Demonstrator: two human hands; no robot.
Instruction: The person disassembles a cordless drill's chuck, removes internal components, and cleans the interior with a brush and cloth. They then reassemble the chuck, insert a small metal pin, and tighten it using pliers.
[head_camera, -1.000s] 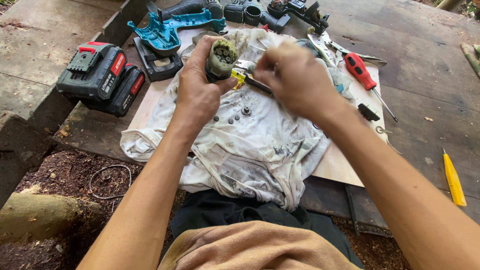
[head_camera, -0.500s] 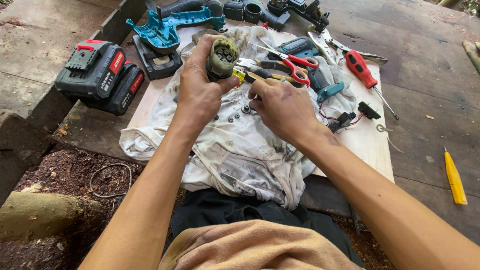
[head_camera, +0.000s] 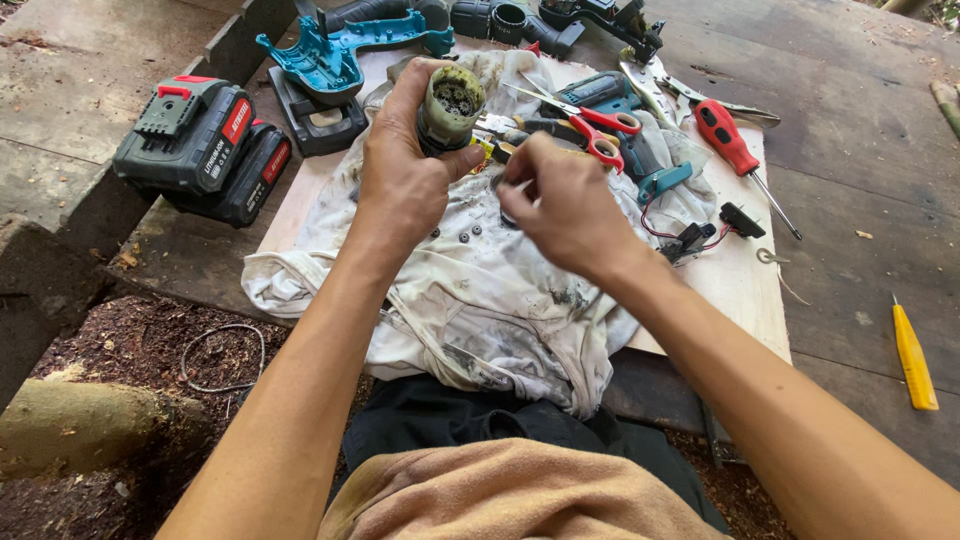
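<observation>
My left hand (head_camera: 405, 175) grips a dirty cylindrical motor housing (head_camera: 450, 108), held upright with its open greasy end facing up. My right hand (head_camera: 560, 205) hovers just right of it over a stained white cloth (head_camera: 470, 300), fingers pinched together; whether a small part is between them is hidden. Several small screws (head_camera: 462, 236) lie on the cloth between the hands. Red-handled scissors (head_camera: 600, 130) rest just beyond my right hand.
Two red-and-black battery packs (head_camera: 200, 145) sit at left. A teal tool shell (head_camera: 325, 60) lies at the back. A red screwdriver (head_camera: 735, 150), a black switch with wires (head_camera: 715, 228) and a yellow tool (head_camera: 912, 355) lie at right.
My right hand has drawn back from the far tools toward me, uncovering the scissors, and now pinches over the cloth. My left hand keeps holding the housing in place.
</observation>
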